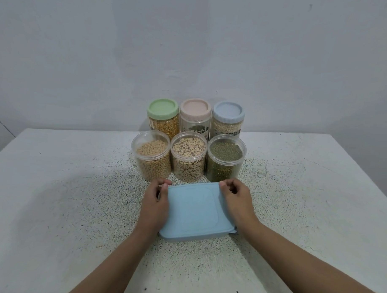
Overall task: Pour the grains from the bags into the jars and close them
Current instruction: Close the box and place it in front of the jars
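home pantry corner, grain-filled jars (188, 159) on speckled table (76, 197), bare painted wall (191, 47)

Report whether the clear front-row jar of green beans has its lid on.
Off. The clear plastic jar of green beans shows a bare open rim with beans exposed on top; no lid sits on it.

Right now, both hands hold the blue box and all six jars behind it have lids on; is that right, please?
Not quite: the head view shows lids on only the three back jars; the three front jars are open. The left hand and right hand do hold the blue box.
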`<state>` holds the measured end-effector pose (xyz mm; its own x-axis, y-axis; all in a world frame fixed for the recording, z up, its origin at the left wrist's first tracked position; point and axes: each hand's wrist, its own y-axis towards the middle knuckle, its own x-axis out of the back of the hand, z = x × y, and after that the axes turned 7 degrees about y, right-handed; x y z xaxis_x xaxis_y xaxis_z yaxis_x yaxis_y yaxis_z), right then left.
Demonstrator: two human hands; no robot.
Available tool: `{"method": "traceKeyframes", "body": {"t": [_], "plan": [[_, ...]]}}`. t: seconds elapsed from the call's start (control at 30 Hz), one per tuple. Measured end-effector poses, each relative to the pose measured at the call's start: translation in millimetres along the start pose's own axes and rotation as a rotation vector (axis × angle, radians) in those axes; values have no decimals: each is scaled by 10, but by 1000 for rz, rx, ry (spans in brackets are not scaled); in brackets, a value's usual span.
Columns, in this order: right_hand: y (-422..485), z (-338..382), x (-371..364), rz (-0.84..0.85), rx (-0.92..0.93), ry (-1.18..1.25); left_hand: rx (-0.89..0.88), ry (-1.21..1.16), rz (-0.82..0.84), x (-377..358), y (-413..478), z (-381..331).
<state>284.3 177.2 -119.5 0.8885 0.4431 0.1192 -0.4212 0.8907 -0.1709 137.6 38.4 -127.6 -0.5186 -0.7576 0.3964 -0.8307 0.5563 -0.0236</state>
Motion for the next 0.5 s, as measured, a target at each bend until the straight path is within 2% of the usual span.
{"method": "traceKeyframes", "body": {"t": [0.13,0.3,0.43,0.5], "plan": [[-11,-12,1,-4,42,-23,-44,35,17,25,-8,-36],[12,-3,75,2,147,-94,-228,364,141,100,96,2],[29,35,217,-5,199,-191,-218,269,366,187,102,-18],[37,47,298,-32,225,-259,-195,334,524,302,160,-99]]}}
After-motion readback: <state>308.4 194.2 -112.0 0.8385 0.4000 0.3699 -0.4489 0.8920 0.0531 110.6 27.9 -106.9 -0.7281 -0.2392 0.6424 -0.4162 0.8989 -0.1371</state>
